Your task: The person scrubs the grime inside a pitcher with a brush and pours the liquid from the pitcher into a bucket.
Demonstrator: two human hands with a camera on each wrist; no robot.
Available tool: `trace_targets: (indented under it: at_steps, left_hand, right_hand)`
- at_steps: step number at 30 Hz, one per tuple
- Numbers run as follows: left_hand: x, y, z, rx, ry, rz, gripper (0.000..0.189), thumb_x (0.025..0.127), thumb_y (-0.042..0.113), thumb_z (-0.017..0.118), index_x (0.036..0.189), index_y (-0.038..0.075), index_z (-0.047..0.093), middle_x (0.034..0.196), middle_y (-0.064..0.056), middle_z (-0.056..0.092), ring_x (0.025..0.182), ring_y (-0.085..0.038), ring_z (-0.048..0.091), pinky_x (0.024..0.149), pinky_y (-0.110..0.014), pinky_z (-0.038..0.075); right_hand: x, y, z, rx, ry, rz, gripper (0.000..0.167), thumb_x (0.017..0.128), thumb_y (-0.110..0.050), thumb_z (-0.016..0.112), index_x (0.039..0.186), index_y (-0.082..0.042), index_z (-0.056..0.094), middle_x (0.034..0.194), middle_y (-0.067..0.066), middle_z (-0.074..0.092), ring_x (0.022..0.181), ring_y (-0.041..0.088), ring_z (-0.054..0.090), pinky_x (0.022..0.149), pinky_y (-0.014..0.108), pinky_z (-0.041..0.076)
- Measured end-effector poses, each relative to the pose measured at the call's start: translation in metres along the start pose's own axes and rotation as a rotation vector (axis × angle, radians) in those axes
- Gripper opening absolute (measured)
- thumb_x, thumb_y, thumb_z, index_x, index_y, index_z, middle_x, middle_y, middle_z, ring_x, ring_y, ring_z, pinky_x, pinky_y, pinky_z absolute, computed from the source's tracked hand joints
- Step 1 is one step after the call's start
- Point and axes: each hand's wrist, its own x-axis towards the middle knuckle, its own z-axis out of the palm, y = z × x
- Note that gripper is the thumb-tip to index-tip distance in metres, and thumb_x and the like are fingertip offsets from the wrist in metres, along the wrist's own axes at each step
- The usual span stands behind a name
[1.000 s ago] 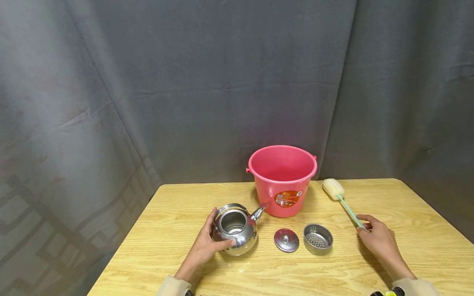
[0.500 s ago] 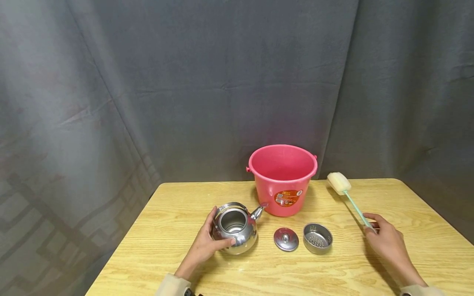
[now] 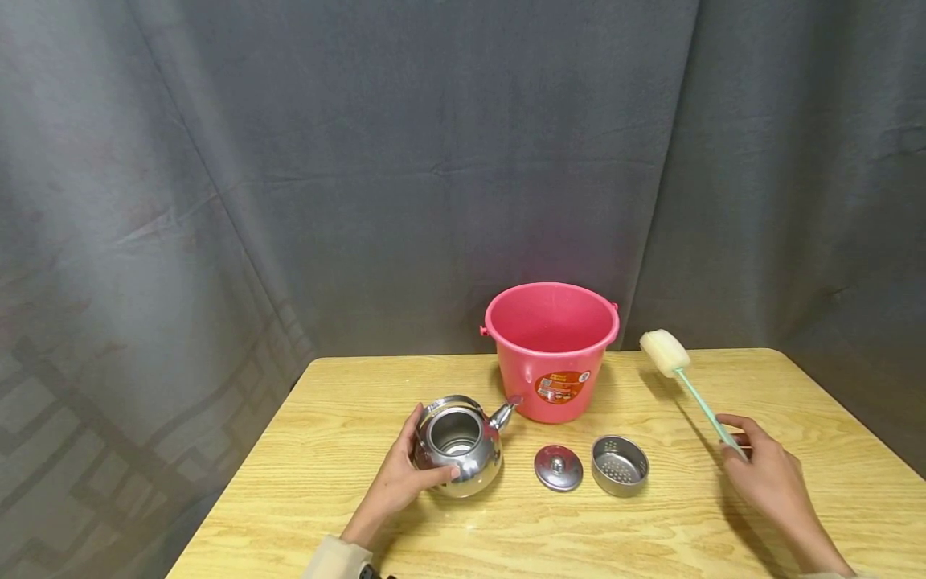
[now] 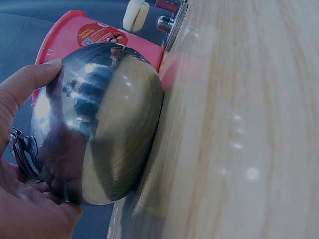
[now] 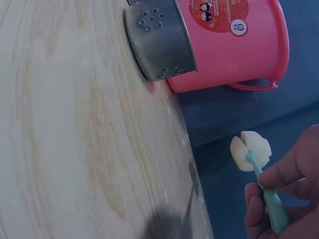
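A shiny steel kettle (image 3: 469,466) stands lidless on the table, its spout toward the bucket. My left hand (image 3: 399,473) grips its body from the left, thumb on the near side and fingers around the far side. Its folded handle (image 4: 24,154) shows near the palm in the left wrist view. In my right hand (image 3: 765,476) is a sponge brush, held by its pale green handle (image 5: 273,211) between thumb and fingers. The brush's cream sponge head (image 3: 665,352) points away and up, raised off the table with a shadow beneath.
A pink bucket (image 3: 553,378) with an orange label stands at the back middle. Before it lie the steel kettle lid (image 3: 559,468) and a round perforated strainer (image 3: 620,466). Grey curtains (image 3: 463,177) hang behind the wooden table (image 3: 347,402).
My right hand has lifted the sponge brush from the table and drawn it slightly right, tilting its head up. The left hand and kettle have stayed put.
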Motion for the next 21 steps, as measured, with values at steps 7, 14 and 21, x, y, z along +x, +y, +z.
trace_targets:
  at_steps: [7,14,21]
  left_hand:
    - [0.0002,-0.0008,0.0007,-0.017,-0.003,0.005,0.111,0.070,0.013,0.086,0.154,0.004,0.015,0.152,-0.026,0.027,0.139,-0.038,0.026,0.113,-0.052,0.013]
    - [0.0001,-0.0008,0.0005,-0.004,0.002,0.000,0.111,0.069,0.013,0.087,0.154,0.004,0.016,0.151,-0.026,0.028,0.139,-0.038,0.026,0.113,-0.053,0.013]
    - [-0.0004,-0.0010,0.0007,-0.006,0.003,-0.001,0.111,0.070,0.013,0.087,0.155,0.005,0.016,0.151,-0.026,0.029,0.139,-0.038,0.027,0.113,-0.053,0.014]
  right_hand:
    - [-0.0022,0.0015,-0.0034,0.018,-0.025,0.013,0.038,0.095,-0.007,0.047,0.130,0.007,0.049,0.104,0.036,0.058,0.083,0.042,0.061,0.061,0.045,0.039]
    - [-0.0047,0.0021,-0.0030,0.025,-0.005,0.049,0.037,0.097,-0.009,0.045,0.131,0.007,0.048,0.106,0.036,0.056,0.082,0.039,0.059,0.060,0.042,0.039]
    - [-0.0062,0.0004,-0.0039,0.037,0.058,0.102,0.037,0.097,-0.013,0.047,0.129,0.003,0.051,0.105,0.028,0.057,0.072,0.020,0.052,0.057,0.034,0.035]
